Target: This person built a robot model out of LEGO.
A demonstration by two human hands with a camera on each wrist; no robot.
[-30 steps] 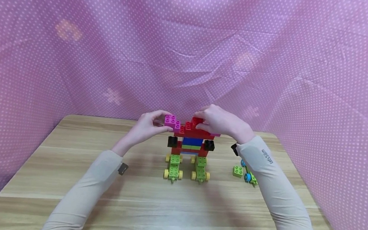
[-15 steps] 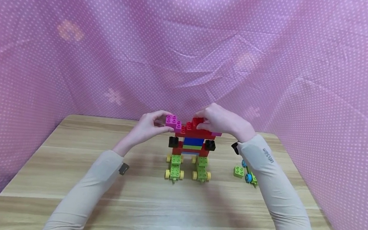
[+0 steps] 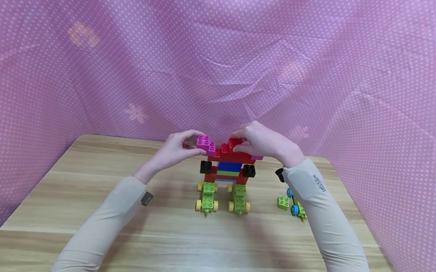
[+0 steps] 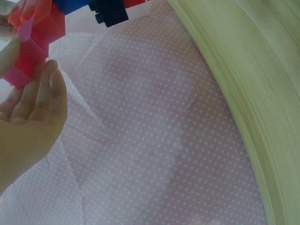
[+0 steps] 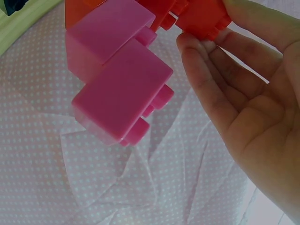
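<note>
Your left hand (image 3: 175, 149) has its fingers curled onto the pink brick (image 3: 204, 143) at the left top corner of the block robot (image 3: 225, 173), and your right hand (image 3: 265, 143) pinches the small red brick (image 3: 234, 144) on top, right at your fingertips.

I see a brick model (image 3: 227, 171) of smooth, slightly glossy plastic on a matt, pale wood-grain table (image 3: 177, 240). Thin, creased pink cloth (image 3: 224, 59) with white dots hangs behind. My sleeves (image 3: 323, 223) look like soft, matt beige fabric.
</note>
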